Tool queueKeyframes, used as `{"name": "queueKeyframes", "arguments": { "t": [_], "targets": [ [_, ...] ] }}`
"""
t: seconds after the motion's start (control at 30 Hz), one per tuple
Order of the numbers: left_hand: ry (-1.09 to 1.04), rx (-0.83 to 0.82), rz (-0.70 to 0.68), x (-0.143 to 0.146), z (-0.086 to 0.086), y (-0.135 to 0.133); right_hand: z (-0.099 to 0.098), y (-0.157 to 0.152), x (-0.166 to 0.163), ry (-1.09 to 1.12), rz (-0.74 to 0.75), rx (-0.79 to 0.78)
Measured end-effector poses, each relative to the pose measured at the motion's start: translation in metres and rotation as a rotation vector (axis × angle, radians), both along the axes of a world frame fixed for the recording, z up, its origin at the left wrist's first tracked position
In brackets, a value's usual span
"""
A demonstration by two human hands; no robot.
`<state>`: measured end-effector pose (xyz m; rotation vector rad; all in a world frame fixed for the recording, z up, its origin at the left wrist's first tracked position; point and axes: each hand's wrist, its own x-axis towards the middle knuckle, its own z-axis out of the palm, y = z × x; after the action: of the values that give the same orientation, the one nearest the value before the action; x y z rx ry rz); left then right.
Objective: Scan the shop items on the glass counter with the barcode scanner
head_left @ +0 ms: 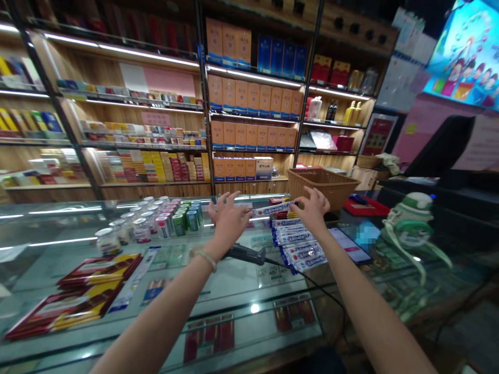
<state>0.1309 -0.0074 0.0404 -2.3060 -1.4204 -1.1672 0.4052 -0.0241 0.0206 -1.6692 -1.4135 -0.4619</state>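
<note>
Both my hands hold one long white-and-blue carton (pixel 271 209) above the glass counter (pixel 234 280). My left hand (pixel 228 221) pinches its left end, other fingers spread. My right hand (pixel 314 208) grips its right end. Just below lies a row of several like white-and-blue cartons (pixel 298 244), side by side on the glass. A black barcode scanner (pixel 245 254) with a cable lies under my left wrist. A red carton (pixel 283 200) lies behind the one I hold.
A wicker basket (pixel 322 184) stands behind my right hand. A phone (pixel 349 245) lies to the right, beside a green-and-white bottle (pixel 409 221). Small jars and cans (pixel 156 221) stand at left, red-and-yellow cartons (pixel 78 291) nearer. Shelves of boxes (pixel 249 98) fill the back wall.
</note>
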Motion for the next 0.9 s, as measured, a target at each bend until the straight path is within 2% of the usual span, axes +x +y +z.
{"name": "queueKeyframes", "arguments": {
  "t": [0.17, 0.33, 0.63, 0.9],
  "targets": [
    [0.037, -0.058, -0.037, 0.043, -0.013, 0.002, -0.018, -0.011, 0.039, -0.005, -0.056, -0.067],
    [0.054, -0.103, -0.045, 0.069, -0.025, 0.009, -0.033, -0.016, 0.056, -0.034, -0.128, -0.131],
    [0.14, -0.328, -0.009, 0.086, -0.032, 0.019, -0.045, -0.016, 0.062, -0.087, -0.16, -0.295],
    [0.176, -0.31, 0.017, 0.095, -0.049, 0.03, -0.059, -0.011, 0.069, -0.138, -0.165, -0.313]
  ]
}}
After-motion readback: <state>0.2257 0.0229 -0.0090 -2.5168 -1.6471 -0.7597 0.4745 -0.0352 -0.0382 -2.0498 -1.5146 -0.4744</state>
